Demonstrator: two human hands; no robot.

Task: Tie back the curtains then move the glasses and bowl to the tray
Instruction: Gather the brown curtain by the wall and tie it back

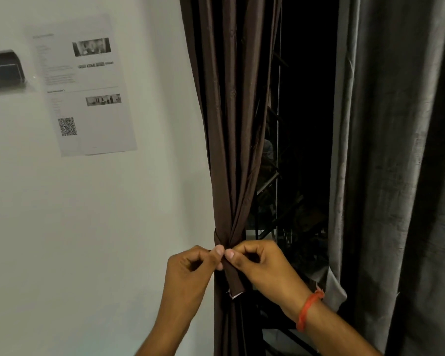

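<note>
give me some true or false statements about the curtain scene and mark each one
1. Both hands pinch the tie band at the brown curtain. True: the left hand and right hand meet at the tie band.
2. The brown curtain hangs loose and spread out. False: it is gathered into a bunch at the band.
3. An orange band sits on the left wrist. False: it is on the right wrist.
4. A printed sheet with a QR code is on the wall left of the curtain. True.
5. The grey curtain is tied back as well. False: it hangs untied on the right.
</note>
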